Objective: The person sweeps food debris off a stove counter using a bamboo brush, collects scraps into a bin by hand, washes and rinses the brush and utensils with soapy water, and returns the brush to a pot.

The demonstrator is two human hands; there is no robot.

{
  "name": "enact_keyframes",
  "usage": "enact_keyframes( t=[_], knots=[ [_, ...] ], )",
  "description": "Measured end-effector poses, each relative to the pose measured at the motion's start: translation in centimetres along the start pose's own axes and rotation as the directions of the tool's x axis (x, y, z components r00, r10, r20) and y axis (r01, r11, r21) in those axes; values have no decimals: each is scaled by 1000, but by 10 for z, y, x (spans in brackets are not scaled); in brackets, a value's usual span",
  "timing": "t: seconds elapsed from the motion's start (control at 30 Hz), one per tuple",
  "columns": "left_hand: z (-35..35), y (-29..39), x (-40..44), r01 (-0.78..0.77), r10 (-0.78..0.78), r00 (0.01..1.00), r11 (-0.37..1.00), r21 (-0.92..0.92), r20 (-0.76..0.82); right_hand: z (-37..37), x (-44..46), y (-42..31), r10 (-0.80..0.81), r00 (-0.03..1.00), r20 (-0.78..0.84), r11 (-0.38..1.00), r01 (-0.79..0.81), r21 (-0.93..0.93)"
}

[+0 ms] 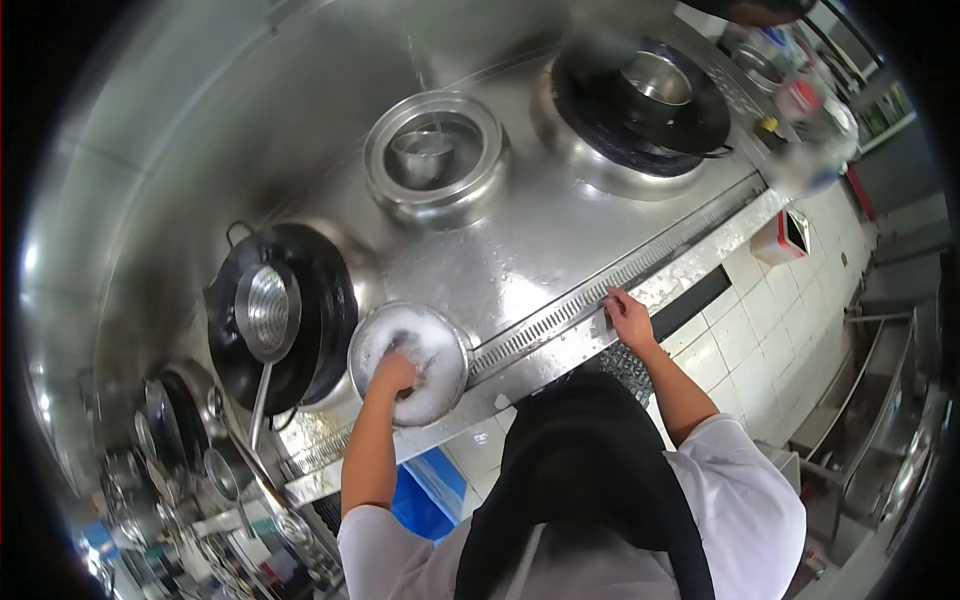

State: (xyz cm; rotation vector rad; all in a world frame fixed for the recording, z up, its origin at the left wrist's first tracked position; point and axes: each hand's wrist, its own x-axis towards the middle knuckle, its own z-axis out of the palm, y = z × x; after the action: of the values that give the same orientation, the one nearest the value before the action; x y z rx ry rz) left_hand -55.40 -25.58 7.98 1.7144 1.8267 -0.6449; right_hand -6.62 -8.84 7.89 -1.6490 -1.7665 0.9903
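My left hand [395,372] reaches down into a round metal bowl [466,375] of white suds. Its fingers are hidden in the foam, beside a dark patch I cannot make out. The bowl stands at the front of the steel cooking counter [520,265]. Farther right, my right hand [628,316] is at the counter's front edge [585,335], fingers curled against it by the slotted drain channel [540,326].
Left of the bowl, a perforated skimmer [268,310] lies in a black wok [228,375]. A metal pot [440,212] with a smaller cup [425,150] stands behind. Another black wok [610,140] holds a metal bowl [660,80]. A blue bin [430,490] is below the counter.
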Motion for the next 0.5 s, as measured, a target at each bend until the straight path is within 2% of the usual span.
enact_keyframes(
  t=[0.07, 0.1, 0.13, 0.2, 0.23, 0.27, 0.33, 0.4, 0.43, 0.47, 0.5],
  knots=[
    [1, -3, 5, -44, 52, 991, 997, -64, 125, -12, 9, 2, 5, 999, -54, 1000, -4, 16],
    [-12, 9, -7, 48, -56, 995, 994, -102, -80, -22, 13, 6, 27, 991, -133, 997, -17, 71],
    [-19, 17, -17, 124, -164, 946, 980, -157, -279, -32, 19, 11, 54, 976, -212, 991, -27, 129],
    [53, -28, 16, -56, 177, 855, 966, 252, -487, -58, 36, 34, 96, 935, -343, 992, -60, 114],
    [32, -17, 11, -101, 149, 968, 968, 232, -200, -77, 46, 32, 110, 915, -389, 993, -86, 78],
    [10, -6, 6, -126, 107, 989, 972, 200, 105, -98, 58, 31, 118, 895, -430, 993, -109, 46],
    [53, -31, 21, -8, 10, 999, 999, 44, -43, -140, 91, 25, 50, 850, -525, 998, -30, 47],
    [2, 4, -14, 31, -53, 997, 945, 326, 59, -182, 125, 13, 84, 846, -527, 992, -21, 124],
    [-21, 35, -31, 36, -58, 997, 946, 323, 59, -201, 148, 11, 60, 804, -591, 987, 40, 156],
    [-41, 70, -47, 237, -304, 892, 945, -227, -335, -216, 177, 12, 39, 758, -652, 976, 110, 186],
    [-50, 92, -59, 149, -648, 593, 671, -726, -478, -225, 209, 19, 10, 755, -656, 961, 174, 214]
  ],
)
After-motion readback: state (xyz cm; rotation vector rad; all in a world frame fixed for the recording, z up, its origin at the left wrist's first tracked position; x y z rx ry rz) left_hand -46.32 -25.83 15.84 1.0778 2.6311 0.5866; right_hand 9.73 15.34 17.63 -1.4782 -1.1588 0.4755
